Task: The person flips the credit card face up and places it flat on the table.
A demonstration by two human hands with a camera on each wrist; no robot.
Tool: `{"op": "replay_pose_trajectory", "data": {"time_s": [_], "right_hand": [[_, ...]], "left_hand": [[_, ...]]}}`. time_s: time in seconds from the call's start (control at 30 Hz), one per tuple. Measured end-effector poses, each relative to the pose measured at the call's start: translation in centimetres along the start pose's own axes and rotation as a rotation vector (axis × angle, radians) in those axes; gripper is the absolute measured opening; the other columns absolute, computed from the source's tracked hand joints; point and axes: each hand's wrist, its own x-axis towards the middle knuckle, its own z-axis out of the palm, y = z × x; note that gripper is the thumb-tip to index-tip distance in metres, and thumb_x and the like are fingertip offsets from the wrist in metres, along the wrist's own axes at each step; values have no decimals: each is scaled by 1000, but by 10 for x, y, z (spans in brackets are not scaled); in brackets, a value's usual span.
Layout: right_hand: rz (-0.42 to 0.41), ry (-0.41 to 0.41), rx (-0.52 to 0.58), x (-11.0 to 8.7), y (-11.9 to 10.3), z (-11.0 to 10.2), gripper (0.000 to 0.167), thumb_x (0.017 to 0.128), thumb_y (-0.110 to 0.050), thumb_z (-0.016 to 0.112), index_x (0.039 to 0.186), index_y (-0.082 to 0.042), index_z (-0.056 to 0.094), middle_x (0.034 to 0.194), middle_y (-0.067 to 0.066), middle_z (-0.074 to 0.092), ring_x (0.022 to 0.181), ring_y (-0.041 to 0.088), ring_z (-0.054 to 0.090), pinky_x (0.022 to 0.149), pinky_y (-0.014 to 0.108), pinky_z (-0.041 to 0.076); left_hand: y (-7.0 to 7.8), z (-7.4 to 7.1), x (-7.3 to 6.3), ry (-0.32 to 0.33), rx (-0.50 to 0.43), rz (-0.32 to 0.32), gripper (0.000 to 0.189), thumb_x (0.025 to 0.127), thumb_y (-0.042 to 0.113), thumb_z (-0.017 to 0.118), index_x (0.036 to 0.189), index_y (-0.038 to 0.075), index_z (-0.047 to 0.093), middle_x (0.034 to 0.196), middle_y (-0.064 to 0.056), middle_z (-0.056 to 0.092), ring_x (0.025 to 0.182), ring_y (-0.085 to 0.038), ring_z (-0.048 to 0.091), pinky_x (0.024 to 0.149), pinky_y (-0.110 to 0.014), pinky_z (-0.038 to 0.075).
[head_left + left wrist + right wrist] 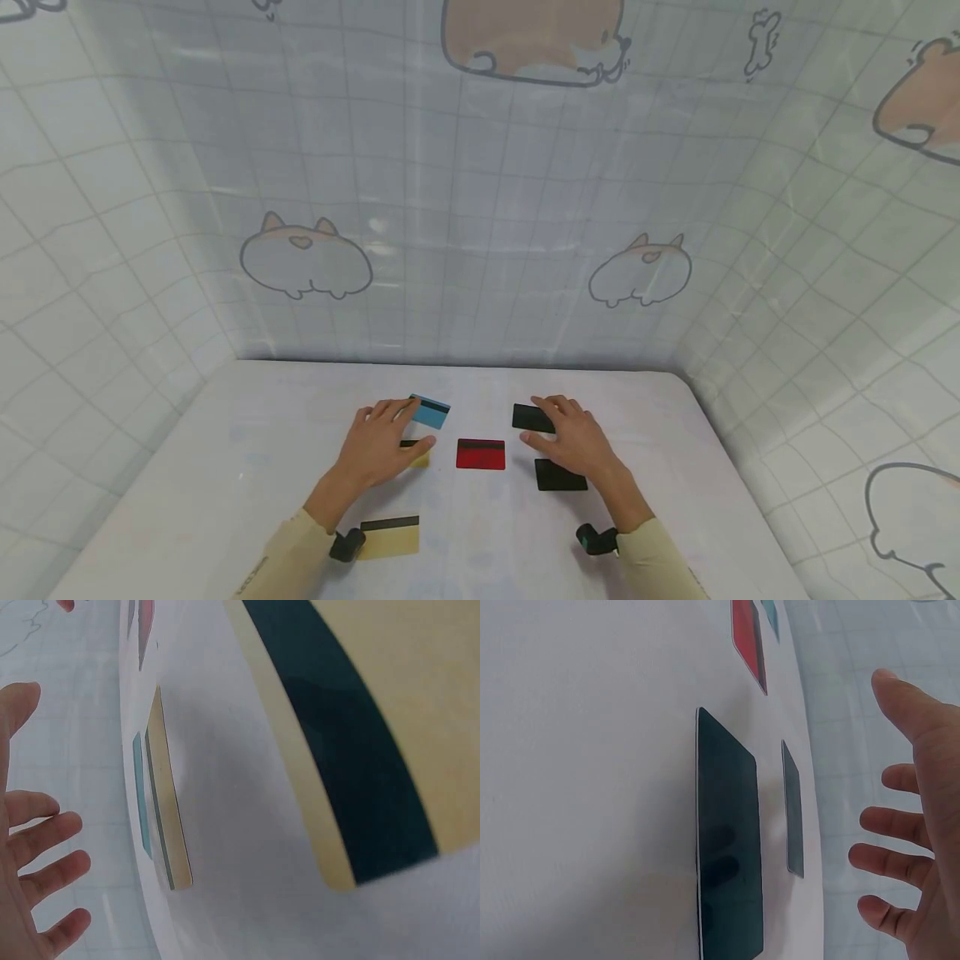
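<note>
My left hand (pixel 381 443) hovers with spread, relaxed fingers over a gold card (pixel 422 460), which it partly covers in the head view. Just past its fingertips lies a blue card (pixel 432 413) with a dark stripe. My right hand (pixel 572 437) is held above the table, fingers loosely bent and apart, near two black cards, one farther back (pixel 531 418) and one closer (pixel 559 477). Between the hands lies a red card (pixel 481 455). Both wrist views show the palms holding nothing and the fingers raised off the cards.
A second gold card (pixel 392 540) with a dark stripe lies near my left wrist. All the cards rest flat on a white table (pixel 480 558). A grid-patterned curtain (pixel 480 208) with cartoon dogs encloses the table at the back and sides.
</note>
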Motion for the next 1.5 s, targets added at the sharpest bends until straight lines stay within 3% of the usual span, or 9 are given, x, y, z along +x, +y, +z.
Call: {"op": "replay_pose_trajectory", "data": {"time_s": [0.3,0.63,1.03,1.3,1.5], "right_hand": [[-12,-2,23,2,-6,2,73,89,-70,58,147,-25,51,139,7,56,125,29,55,100,53,47],[-5,-76,133,1,-11,4,73,88,-70,60,146,-26,53,137,5,56,125,29,55,100,53,48],[-29,-94,137,3,-14,16,72,88,-69,61,145,-25,54,133,4,58,120,25,57,96,49,51],[0,-116,140,3,-25,16,71,87,-69,61,143,-26,56,142,11,54,129,33,52,101,56,47],[-13,-123,134,5,-27,17,70,88,-68,61,143,-25,56,142,9,54,128,31,52,100,55,47]], "left_hand": [[5,2,1,-34,-35,-13,82,92,71,51,151,14,48,143,-10,55,131,-34,49,106,-58,36],[13,2,2,-47,-61,1,82,89,71,56,149,14,50,140,-10,58,130,-34,50,106,-58,37],[14,8,0,-78,-28,18,84,88,73,55,145,13,54,138,-9,60,127,-34,53,101,-57,40],[16,11,1,-104,-9,14,84,87,74,57,146,14,54,138,-8,60,127,-33,53,101,-56,39],[20,10,2,-128,-18,2,84,86,73,59,145,14,55,138,-8,59,128,-33,53,102,-55,39]]}}
